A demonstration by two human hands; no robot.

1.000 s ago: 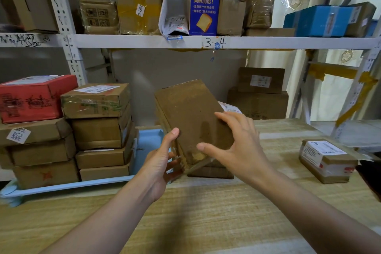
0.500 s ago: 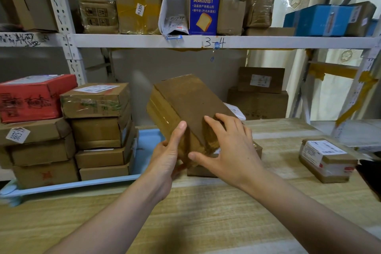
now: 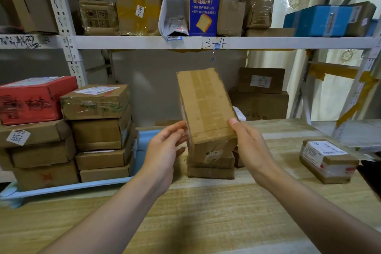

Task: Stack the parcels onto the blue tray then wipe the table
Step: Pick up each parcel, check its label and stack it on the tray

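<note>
**Parcel held on end between both hands, beside the tray**

A long brown parcel (image 3: 206,107) is held tilted, almost on end, above the surface (image 3: 206,212). It is gripped by its lower part only: the left hand (image 3: 165,150) is laid against its left side with fingers nearly straight, and the right hand (image 3: 251,146) is pressed to the right edge, thumb forward. The grip is thus a squeeze between two flat palms, not a curl of the fingers, probably so the parcel can be turned before it is laid down.

Beneath it a flat parcel (image 3: 210,168) is seen lying on the surface, and a labelled parcel (image 3: 327,161) lies well apart to the right; both are judged to be waiting their turn.

The blue tray (image 3: 142,150) is set to the left, already loaded with two stacks, one topped by a red box (image 3: 35,99). Bare tray floor is left just beside the left hand, and that gap is likely meant for the held parcel. Wiping is not yet begun
</note>
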